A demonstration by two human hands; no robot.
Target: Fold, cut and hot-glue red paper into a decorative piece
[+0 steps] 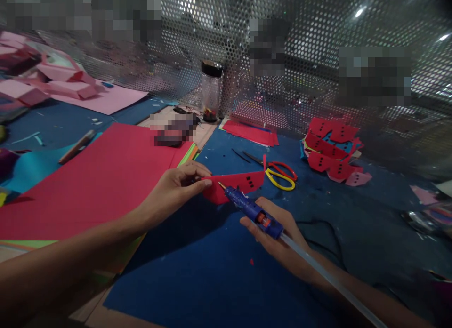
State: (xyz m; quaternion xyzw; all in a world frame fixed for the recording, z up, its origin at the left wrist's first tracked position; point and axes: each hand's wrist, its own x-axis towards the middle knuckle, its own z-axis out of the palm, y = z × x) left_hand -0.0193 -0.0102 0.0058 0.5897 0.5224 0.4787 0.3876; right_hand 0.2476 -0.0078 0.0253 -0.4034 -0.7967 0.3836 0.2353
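My left hand [176, 189] pinches the left edge of a folded red paper cut-out [237, 184] with small black marks, holding it just above the blue table covering [212, 271]. My right hand [278, 238] grips a blue hot glue gun [252, 210]. Its metal nozzle touches the red cut-out near the middle. A clear glue stick [328, 281] pokes out of the gun's back along my forearm.
Red and yellow handled scissors [280, 173] lie just beyond the cut-out. A heap of finished red cut-outs [332, 151] sits at the right. Large red sheets [95, 177] cover the left, a clear jar [211, 90] stands by the perforated metal wall [318, 60], and pink boxes [60, 81] are far left.
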